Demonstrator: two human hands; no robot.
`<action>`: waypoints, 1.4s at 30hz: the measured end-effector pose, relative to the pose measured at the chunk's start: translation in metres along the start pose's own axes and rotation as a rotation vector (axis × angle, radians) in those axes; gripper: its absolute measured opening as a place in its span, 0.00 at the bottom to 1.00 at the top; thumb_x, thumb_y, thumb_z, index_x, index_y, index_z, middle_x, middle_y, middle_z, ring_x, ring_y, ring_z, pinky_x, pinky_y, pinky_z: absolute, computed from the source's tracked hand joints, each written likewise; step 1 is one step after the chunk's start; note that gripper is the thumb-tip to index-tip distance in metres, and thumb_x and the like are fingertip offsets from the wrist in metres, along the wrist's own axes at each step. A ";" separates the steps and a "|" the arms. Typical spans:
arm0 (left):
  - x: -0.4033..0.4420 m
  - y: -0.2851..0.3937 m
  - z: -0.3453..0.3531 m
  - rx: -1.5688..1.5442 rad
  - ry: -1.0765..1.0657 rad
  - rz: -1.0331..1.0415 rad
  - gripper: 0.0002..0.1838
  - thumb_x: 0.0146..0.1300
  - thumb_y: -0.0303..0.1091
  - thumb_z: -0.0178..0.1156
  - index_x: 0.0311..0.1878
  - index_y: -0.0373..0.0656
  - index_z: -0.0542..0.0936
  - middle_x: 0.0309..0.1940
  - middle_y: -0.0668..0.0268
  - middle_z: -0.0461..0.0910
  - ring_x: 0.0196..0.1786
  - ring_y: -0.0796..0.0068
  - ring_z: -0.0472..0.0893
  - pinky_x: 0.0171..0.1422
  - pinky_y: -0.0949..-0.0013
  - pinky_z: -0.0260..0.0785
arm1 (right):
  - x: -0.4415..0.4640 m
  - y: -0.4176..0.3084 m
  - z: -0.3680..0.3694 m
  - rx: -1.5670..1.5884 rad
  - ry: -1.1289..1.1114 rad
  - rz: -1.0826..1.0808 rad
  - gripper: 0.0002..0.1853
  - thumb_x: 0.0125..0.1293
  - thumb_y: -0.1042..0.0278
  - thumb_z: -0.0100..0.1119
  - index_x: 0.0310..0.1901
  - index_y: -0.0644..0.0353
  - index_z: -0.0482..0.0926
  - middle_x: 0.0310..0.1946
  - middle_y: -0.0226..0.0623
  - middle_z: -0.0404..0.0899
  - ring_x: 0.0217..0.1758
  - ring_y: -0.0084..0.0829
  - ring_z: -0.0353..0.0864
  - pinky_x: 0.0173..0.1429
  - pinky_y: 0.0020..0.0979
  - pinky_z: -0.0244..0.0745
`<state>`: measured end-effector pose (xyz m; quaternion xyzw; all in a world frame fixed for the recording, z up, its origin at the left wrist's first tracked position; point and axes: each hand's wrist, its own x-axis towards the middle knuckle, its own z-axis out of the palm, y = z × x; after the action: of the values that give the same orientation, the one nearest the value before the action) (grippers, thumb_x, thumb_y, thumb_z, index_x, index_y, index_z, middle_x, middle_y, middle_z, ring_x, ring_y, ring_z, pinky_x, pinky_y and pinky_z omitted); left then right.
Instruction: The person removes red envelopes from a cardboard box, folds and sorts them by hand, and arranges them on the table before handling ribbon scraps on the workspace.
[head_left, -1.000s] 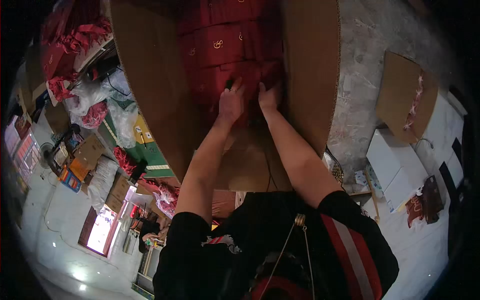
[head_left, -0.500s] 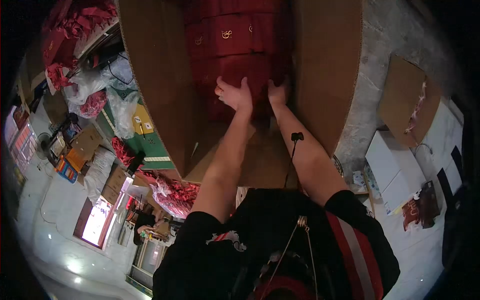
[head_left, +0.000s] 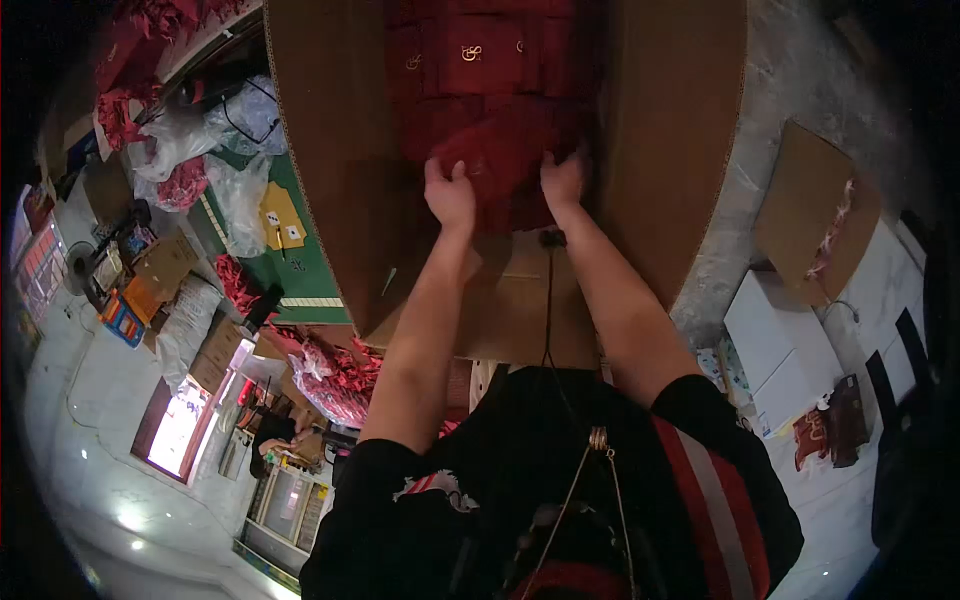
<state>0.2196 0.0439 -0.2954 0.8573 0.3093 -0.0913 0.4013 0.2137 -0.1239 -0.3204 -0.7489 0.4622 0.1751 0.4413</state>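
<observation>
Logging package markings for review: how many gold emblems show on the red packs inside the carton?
3: a bright emblem, a fainter emblem to its left and a partial emblem to its right. Others may be hidden.

lighting: dim overall; deep shadow on red packets (head_left: 480,55) beyond the grip, and on carton walls (head_left: 330,150) either side.
sources: window (head_left: 178,430), blown out to white, lower left of the grip; small glare spots on pale surface (head_left: 100,480), farther out.
focus: right grip (head_left: 563,185), fingertips blurred; left grip (head_left: 450,195), slightly soft.
edges: wide-angle bowing, black vignette at corners; outermost detail smeared.
</observation>
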 end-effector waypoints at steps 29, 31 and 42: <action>-0.135 0.053 -0.127 -0.641 0.123 -0.148 0.15 0.67 0.27 0.56 0.56 0.35 0.74 0.45 0.59 0.81 0.49 0.74 0.79 0.55 0.70 0.70 | -0.018 -0.118 0.108 -0.581 -0.688 -1.257 0.18 0.65 0.63 0.58 0.53 0.61 0.73 0.47 0.51 0.78 0.52 0.50 0.77 0.55 0.42 0.73; -0.131 0.052 -0.133 -0.730 0.171 -0.150 0.14 0.68 0.27 0.56 0.55 0.36 0.74 0.46 0.61 0.80 0.49 0.76 0.77 0.56 0.72 0.69 | -0.003 -0.117 0.147 -0.734 -0.545 -1.300 0.17 0.64 0.68 0.55 0.54 0.62 0.73 0.48 0.52 0.78 0.51 0.52 0.78 0.54 0.44 0.74; -0.129 0.032 -0.130 -0.411 0.073 -0.051 0.12 0.64 0.28 0.57 0.50 0.36 0.74 0.49 0.47 0.74 0.51 0.45 0.74 0.59 0.55 0.65 | -0.017 -0.133 0.071 -0.694 -1.029 -1.058 0.27 0.65 0.68 0.57 0.65 0.67 0.66 0.60 0.49 0.73 0.66 0.41 0.69 0.68 0.34 0.64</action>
<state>0.1252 0.0658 -0.1372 0.7522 0.3572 -0.0055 0.5537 0.3284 -0.0318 -0.2813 -0.7880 -0.2939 0.3988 0.3655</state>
